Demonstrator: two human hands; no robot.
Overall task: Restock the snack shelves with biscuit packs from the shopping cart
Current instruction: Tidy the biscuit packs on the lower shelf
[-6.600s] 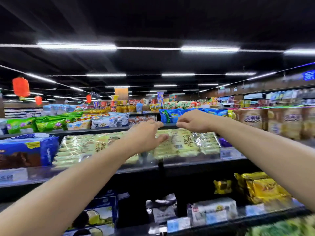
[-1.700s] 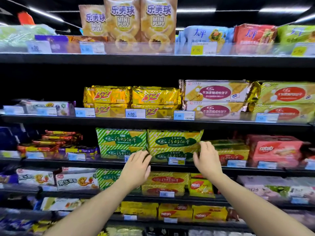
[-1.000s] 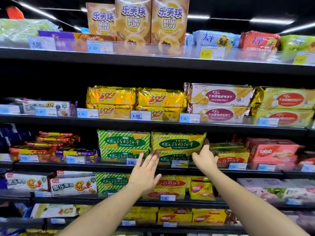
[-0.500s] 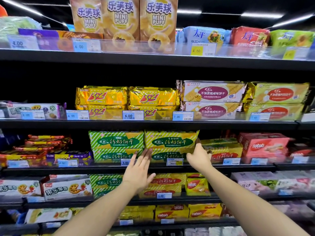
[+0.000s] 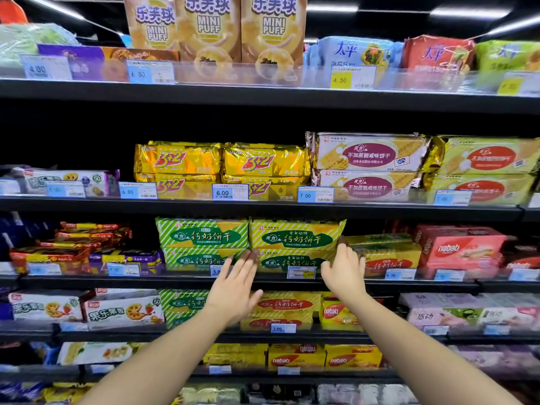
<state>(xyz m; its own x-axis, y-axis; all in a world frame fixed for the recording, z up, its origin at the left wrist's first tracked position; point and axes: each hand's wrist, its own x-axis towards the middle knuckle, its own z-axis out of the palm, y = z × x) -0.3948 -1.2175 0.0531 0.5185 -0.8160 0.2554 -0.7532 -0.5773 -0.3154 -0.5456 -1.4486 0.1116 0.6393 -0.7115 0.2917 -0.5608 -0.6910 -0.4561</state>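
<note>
Green biscuit packs (image 5: 295, 238) stacked two high on shelf (image 5: 87, 281). My left hand (image 5: 233, 293) flat, empty, at stack front; right hand (image 5: 344, 273), fingers loose, against stack's right end. Placing looks done (cart unseen, remainder unknown).

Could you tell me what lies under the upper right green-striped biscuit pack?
A matching green-striped plastic biscuit pack; a white price tag and the right hand cover parts of it.

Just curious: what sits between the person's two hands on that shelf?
In the head view, a green striped biscuit pack and a price tag on the shelf edge lie between the left hand and right hand.
</note>
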